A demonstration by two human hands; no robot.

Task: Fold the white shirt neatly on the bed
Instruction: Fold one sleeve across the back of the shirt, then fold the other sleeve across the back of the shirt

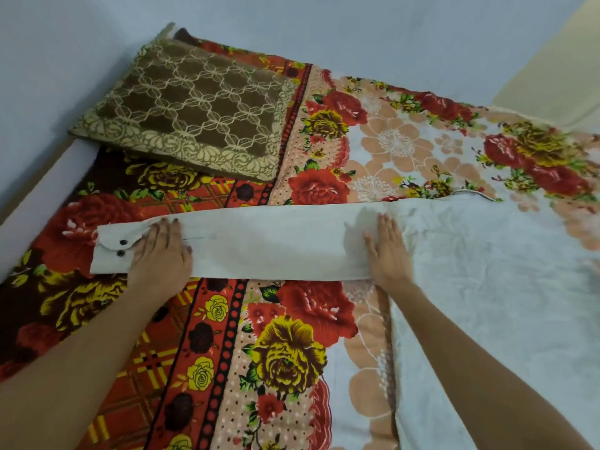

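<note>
White shirt (487, 287) sleeve (259, 245) crosswise, cuff (110, 251) leftward

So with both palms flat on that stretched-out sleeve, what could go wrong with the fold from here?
1. The shirt body looks wrinkled; folding the sleeve over it now would likely trap those creases.
2. The left hand and right hand lie flat without gripping, so the buttoned cuff may flop or twist when lifted.
3. Fabric bunches near the right hand, so the fold line may run crooked.
</note>
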